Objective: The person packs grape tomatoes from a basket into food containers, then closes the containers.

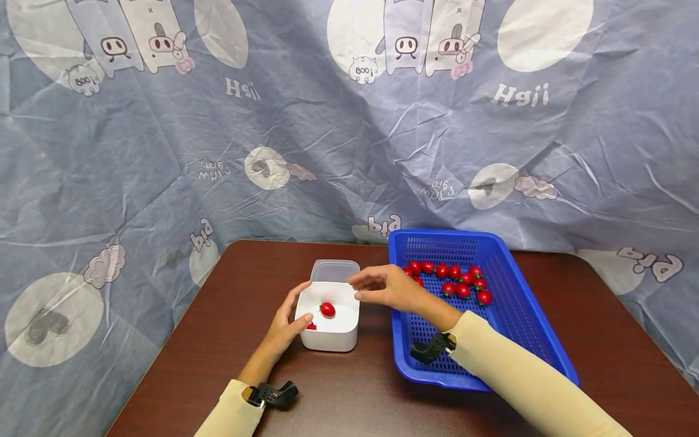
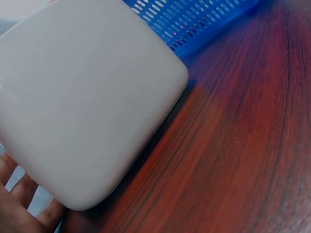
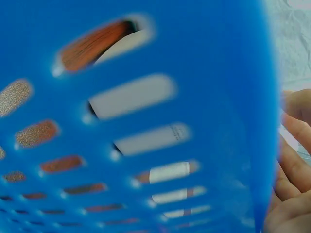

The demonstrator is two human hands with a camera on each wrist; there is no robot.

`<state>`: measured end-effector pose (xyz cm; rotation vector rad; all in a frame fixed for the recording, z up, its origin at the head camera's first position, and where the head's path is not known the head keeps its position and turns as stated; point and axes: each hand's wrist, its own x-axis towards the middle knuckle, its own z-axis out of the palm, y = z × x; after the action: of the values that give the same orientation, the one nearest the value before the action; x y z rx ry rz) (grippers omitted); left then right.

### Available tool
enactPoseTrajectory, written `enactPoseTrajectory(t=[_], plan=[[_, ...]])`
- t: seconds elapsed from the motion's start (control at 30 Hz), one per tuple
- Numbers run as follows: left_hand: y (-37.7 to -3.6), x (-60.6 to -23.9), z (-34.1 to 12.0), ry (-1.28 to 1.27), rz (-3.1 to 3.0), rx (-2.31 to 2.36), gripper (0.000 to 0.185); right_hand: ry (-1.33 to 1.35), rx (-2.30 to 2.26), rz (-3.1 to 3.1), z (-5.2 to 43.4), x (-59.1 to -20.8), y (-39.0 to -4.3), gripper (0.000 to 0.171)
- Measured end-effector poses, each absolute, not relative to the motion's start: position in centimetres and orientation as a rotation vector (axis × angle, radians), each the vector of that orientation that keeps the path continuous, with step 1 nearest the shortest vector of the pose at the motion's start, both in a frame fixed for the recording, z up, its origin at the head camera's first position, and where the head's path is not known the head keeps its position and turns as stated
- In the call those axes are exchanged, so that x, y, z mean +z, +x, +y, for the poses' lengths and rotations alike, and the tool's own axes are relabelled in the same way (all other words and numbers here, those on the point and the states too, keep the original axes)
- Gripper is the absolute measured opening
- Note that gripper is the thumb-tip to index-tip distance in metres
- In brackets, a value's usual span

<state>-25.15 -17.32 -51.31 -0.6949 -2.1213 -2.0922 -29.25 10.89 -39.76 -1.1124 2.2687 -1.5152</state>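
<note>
A white square box (image 1: pixel 330 341) stands on the table; the left wrist view shows its smooth side up close. A cherry tomato (image 1: pixel 327 310) lies on its floor, and a second red piece (image 1: pixel 311 326) shows partly in the near left corner below the thumb. My left hand (image 1: pixel 286 325) grips the box's left side, thumb over the rim and fingers along the outside. At the right rim hovers my right hand (image 1: pixel 384 286), fingers loosely bent, with nothing visible between them; whether it touches the rim I cannot tell.
A blue plastic basket (image 1: pixel 526 315) stands to the right, with several cherry tomatoes (image 1: pixel 462 291) toward its far end. Behind the box is a translucent lid (image 1: pixel 334 271). The brown wooden table (image 1: pixel 218 340) ends at a printed grey-blue cloth (image 1: pixel 327 121).
</note>
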Motion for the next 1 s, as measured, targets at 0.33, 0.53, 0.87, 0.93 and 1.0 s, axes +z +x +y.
enactPoseTrajectory(t=[0.33,0.53,0.87,0.93,1.0], plan=[[-25.2,-51.3,-17.2,-0.709,-2.104,-2.111,0.068,-1.091,-1.575,2.283,12.9,-39.3,-29.7,0.029],[-25.2,-51.4,-17.3,-0.704,-2.112,-2.094,0.068,-1.048,-1.608,2.315,14.1,-39.1,-30.0,0.029],[-24.5,-49.9,-17.0,-0.693,-2.133,-2.088,0.067,-0.948,-1.613,2.438,16.1,-39.4,-30.6,0.032],[-24.1,-49.2,-16.9,-0.685,-2.148,-2.080,0.067,-0.937,-1.616,2.452,16.6,-39.5,-30.8,0.032],[-23.7,-48.6,-16.7,-0.681,-2.162,-2.067,0.066,-0.928,-1.614,2.473,17.0,-39.7,-31.1,0.032]])
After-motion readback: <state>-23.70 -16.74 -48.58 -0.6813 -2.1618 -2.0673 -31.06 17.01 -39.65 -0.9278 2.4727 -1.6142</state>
